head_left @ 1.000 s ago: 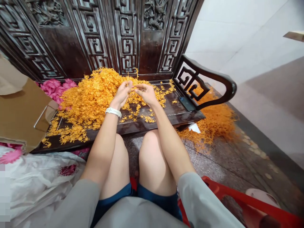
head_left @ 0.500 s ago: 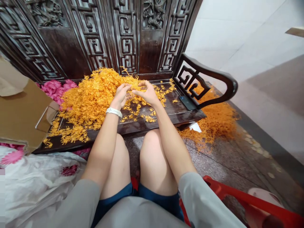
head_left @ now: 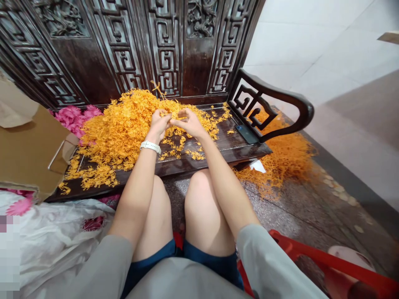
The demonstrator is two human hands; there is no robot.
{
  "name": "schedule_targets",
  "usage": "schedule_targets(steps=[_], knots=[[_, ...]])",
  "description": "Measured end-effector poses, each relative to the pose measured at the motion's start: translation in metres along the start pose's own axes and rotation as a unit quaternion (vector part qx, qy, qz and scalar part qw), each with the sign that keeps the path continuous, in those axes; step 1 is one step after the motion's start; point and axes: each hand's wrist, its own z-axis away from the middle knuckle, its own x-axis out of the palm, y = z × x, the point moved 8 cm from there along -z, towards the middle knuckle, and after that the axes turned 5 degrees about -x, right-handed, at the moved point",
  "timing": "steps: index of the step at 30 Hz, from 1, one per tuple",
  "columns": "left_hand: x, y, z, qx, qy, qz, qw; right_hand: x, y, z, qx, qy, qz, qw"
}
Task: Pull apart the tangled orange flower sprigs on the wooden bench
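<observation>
My left hand (head_left: 160, 124), with a white watch (head_left: 150, 146) on its wrist, has its fingers closed on a yellow-orange plastic flower piece (head_left: 170, 114). My right hand (head_left: 188, 123) pinches the same piece from the other side, thumb and fingertips meeting near the left thumb. A thin orange branching strand (head_left: 158, 89) sticks up behind my left hand; whether it joins the held piece I cannot tell. Both hands are above the dark wooden bench (head_left: 215, 155), beside a large heap of yellow-orange plastic flower pieces (head_left: 121, 128). Several smaller pieces (head_left: 196, 155) lie scattered beneath.
A phone (head_left: 247, 133) lies by the bench's carved armrest (head_left: 280, 97). Orange strands (head_left: 280, 162) are piled on the floor at the right. Pink flowers (head_left: 70, 118), a cardboard box (head_left: 31, 145) and a white sack (head_left: 56, 232) are at the left. A red plastic stool (head_left: 311, 253) stands lower right.
My two hands have come closer together, the fingertips now meeting at the yellow-orange piece. The branching strand behind them has shifted slightly left and up.
</observation>
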Motion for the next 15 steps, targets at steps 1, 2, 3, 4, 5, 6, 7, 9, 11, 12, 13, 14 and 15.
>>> schedule_targets(steps=[1,2,3,4,5,6,7,9,11,12,13,14,15], knots=[[0.000,0.000,0.000,0.003,0.003,-0.003,1.000,0.002,0.000,0.000,-0.004,0.002,-0.001,1.000],[0.000,-0.001,0.000,0.004,0.004,-0.005,1.000,0.003,0.000,-0.001,-0.006,0.005,-0.003,1.000],[0.001,-0.001,0.000,0.003,0.002,-0.006,1.000,0.005,0.000,-0.001,-0.007,0.006,-0.007,1.000],[0.002,-0.001,0.000,0.003,-0.002,-0.005,1.000,0.006,0.001,-0.002,-0.003,0.005,-0.016,1.000],[0.003,-0.001,0.000,0.003,-0.006,-0.002,1.000,0.006,0.003,-0.003,0.006,0.005,-0.031,0.999],[0.003,0.000,0.000,0.005,-0.010,0.002,1.000,0.006,0.006,-0.004,0.018,0.007,-0.051,0.999],[0.003,0.001,0.000,0.009,-0.011,0.008,1.000,0.005,0.010,-0.005,0.034,0.014,-0.071,0.997],[0.001,0.004,0.000,0.013,-0.005,0.018,1.000,0.001,0.017,-0.006,0.062,0.034,-0.103,0.992],[-0.002,0.006,0.001,0.014,0.004,0.020,1.000,-0.003,0.021,-0.005,0.079,0.050,-0.113,0.989],[-0.002,0.007,0.001,0.015,0.005,0.020,1.000,-0.003,0.022,-0.005,0.084,0.052,-0.114,0.989],[-0.002,0.007,0.001,0.015,0.004,0.021,1.000,-0.003,0.021,-0.004,0.088,0.050,-0.115,0.988],[-0.001,0.007,0.002,0.015,0.001,0.021,1.000,-0.002,0.020,-0.003,0.092,0.044,-0.116,0.988],[-0.001,0.006,0.002,0.014,-0.001,0.020,1.000,0.000,0.019,-0.001,0.097,0.038,-0.117,0.988]])
